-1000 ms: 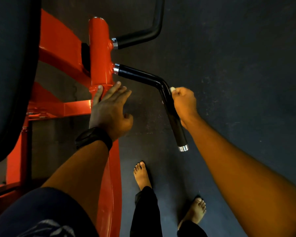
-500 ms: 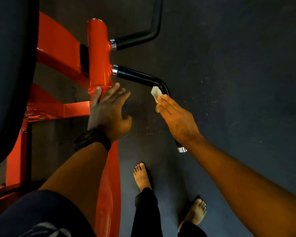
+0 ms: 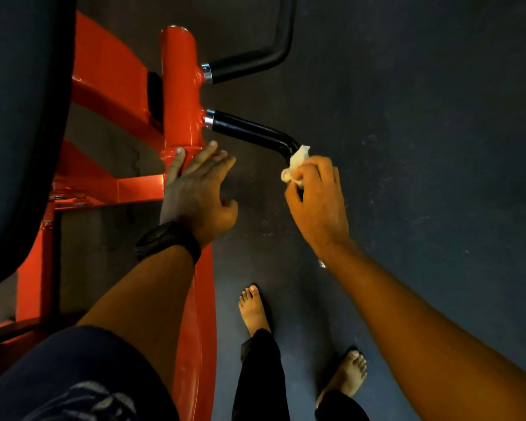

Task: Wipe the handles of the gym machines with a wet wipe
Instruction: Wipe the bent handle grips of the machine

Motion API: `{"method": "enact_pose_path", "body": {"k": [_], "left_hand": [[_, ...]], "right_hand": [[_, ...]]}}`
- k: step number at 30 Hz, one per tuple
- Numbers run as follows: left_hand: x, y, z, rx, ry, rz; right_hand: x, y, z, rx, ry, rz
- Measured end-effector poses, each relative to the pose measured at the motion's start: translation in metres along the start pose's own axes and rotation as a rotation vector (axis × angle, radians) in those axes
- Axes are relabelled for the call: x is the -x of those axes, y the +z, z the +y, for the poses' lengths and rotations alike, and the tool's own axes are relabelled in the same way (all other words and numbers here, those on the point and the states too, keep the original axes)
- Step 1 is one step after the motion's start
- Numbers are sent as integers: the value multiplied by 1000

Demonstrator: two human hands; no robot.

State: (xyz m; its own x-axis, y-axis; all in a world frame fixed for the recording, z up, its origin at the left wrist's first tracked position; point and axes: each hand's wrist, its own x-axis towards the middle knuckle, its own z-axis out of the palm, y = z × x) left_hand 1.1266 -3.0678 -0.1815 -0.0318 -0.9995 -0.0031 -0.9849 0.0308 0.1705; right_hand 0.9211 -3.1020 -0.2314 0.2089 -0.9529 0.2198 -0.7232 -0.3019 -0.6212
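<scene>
Right hand (image 3: 316, 202) now curled, pinching crumpled white wet wipe (image 3: 296, 164) against bent black handle (image 3: 249, 130), left hand (image 3: 195, 189) at nine o'clock, flat on orange metal post (image 3: 179, 95)

a single head-worn wide-angle view looks steeply down from above, close over the orange machine frame (image 3: 179, 95) at left and its black handle (image 3: 249, 132) at centre, with the dark floor (image 3: 422, 147) and bare feet (image 3: 252, 308) well below.

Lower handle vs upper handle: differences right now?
The lower handle has the right hand holding a wipe at its bend; the upper handle is untouched. The lower handle bends down-frame, the upper handle up-frame. Both: black grips, chrome collars, same orange post.
</scene>
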Motion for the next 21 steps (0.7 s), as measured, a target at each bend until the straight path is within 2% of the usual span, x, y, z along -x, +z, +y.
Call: {"method": "enact_pose_path", "body": {"k": [3,6,8,12,15,19,21], "left_hand": [[1,0,0,-19,2,-12],[0,-1,0,-17,-1,-11],[1,0,0,-11,0,-6],[0,1,-1,-17,0,-10],[0,2,-1,-10,-2,-11],[0,1,-2,-10,3,-9],[0,-1,-2,-9,2,-7]], "right_hand": [[-9,-9,-8,-261,64,1],[-6,-10,-8,-369,116,-29],[-5,-7,-2,-346,132,-26],[-11,-4,20,-112,259,64],[-15,-8,24,-69,286,74],[-2,-4,8,16,144,-86],[-3,0,5,-28,166,-114]]}}
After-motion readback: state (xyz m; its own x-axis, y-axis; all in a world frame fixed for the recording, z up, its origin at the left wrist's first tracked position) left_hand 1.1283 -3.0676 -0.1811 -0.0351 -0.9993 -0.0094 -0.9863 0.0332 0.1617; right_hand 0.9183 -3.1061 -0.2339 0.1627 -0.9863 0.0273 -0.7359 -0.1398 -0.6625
